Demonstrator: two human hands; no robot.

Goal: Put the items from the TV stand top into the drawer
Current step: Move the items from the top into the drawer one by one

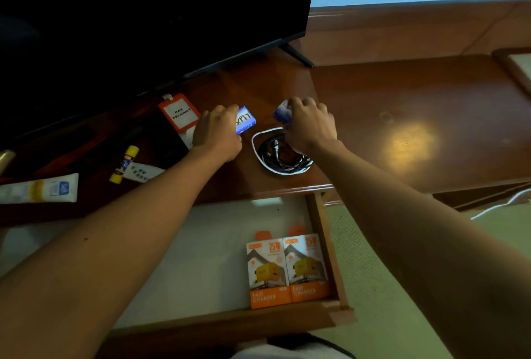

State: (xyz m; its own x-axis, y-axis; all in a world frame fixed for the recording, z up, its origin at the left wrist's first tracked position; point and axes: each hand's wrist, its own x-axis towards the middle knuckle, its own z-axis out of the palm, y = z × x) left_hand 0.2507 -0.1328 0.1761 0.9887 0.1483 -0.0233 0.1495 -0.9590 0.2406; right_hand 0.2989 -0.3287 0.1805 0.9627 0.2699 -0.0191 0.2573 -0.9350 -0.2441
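Observation:
My left hand (215, 131) grips a purple Lux soap box (245, 120) on the dark wooden TV stand top (416, 105). To its right, my right hand (309, 126) closes on a second purple soap box (281, 113), just above a coil of black and white cables (280, 159). Below the stand's front edge the drawer (326, 243) is pulled open, with two orange-and-white fast charger boxes (287, 269) at its right side. Further left on the top lie an orange visitor badge (179, 113), a yellow glue stick (125, 163), a small white remote (143, 172) and a white tube (40, 188).
A black TV (143, 13) stands at the back of the stand, its foot (297, 55) near the right. A lower wooden surface extends to the right. Green carpet (373, 272) lies right of the drawer, with a white cable (500, 203) on it.

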